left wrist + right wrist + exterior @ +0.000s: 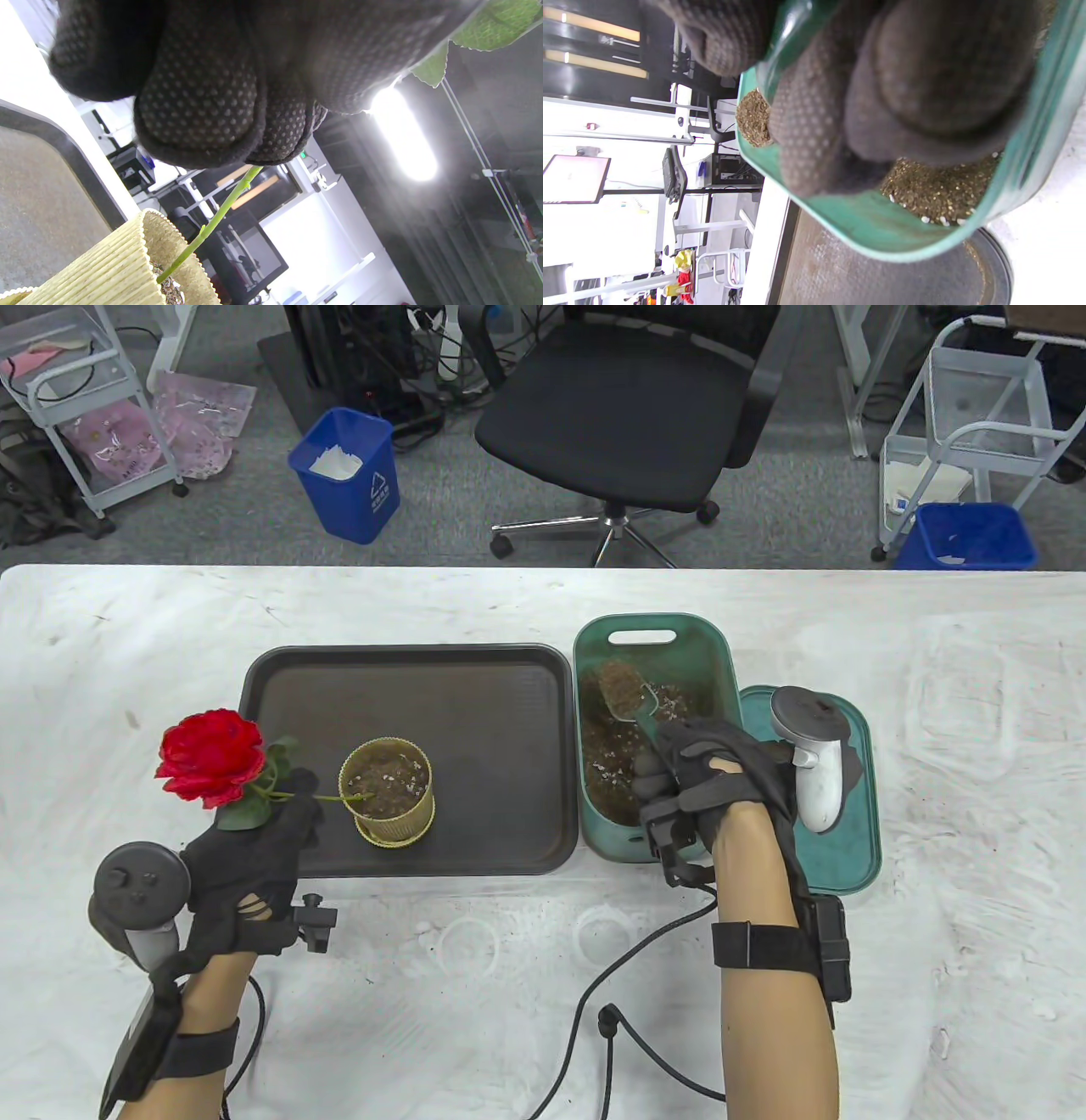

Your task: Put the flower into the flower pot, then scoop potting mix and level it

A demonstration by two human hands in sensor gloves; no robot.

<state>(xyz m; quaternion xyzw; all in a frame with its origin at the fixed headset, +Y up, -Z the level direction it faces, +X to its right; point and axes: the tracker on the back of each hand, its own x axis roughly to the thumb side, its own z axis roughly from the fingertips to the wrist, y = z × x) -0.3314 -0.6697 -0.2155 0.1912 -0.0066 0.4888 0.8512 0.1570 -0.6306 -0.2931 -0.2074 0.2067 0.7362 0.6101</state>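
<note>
- Your left hand (246,857) is at the front left corner of the tray (407,670), with its fingers curled round the stem (212,220) of the flower (212,759), so it is grasping the flower.
- The stem goes from your fingers (199,106) to the right and its end is inside the pot (389,791). The red head leans out to the left, beyond the left edge of the tray and over the desk (127,645).
- The pot stands upright on the tray, near the front edge and a little left of the middle. Brown mix with white grains is visible inside it.
- Your right hand (713,780) is over the front part of the bin (653,632). Its fingers are closed round the handle of the scoop (632,700), so it is grasping the scoop.
- The scoop points toward the back of the bin and carries a heap of brown mix (615,687). I cannot tell if it touches the mix below it.
- The bin stands just beside the right edge of the tray. It has mix on its bottom.
- The lid (857,814) lies flat on the desk, touching the right side of the bin. Your right hand covers part of it.
- Behind the back edge of the desk there is a chair (628,415). A bucket (348,475) stands on the floor to the left of it.
</note>
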